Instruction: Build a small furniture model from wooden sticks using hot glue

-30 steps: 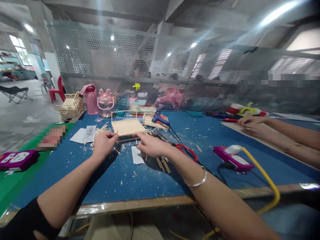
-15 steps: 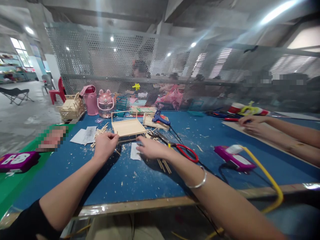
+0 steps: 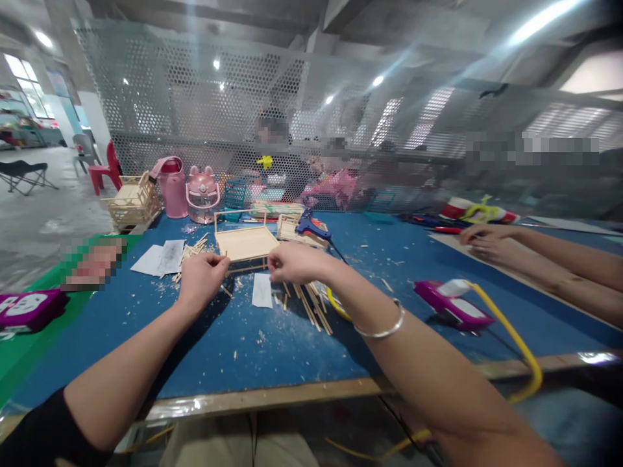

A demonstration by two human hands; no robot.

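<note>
My left hand [image 3: 200, 279] rests on the blue table [image 3: 253, 344], its fingers pinched together by the front left corner of a small wooden stick frame [image 3: 244, 244]. My right hand [image 3: 294, 261] is raised a little above the table, fingers pinched near the frame's front right corner. What either pinch holds is too small to make out. Loose wooden sticks [image 3: 311, 309] lie under and beside my right hand. A white paper slip [image 3: 263, 290] lies between my hands.
A blue glue gun [image 3: 312, 228], pink bottles [image 3: 187, 189] and a stick basket [image 3: 132, 203] stand farther back. Purple power strips [image 3: 450, 303] [image 3: 26, 309] lie right and left, with a yellow cable [image 3: 511, 337]. Another person's hands [image 3: 487, 241] rest at the right. A mesh screen stands behind.
My right hand has lifted off the table and moved up to the frame's front right corner, now covering the red scissors. My left hand stays nearly where it was.
</note>
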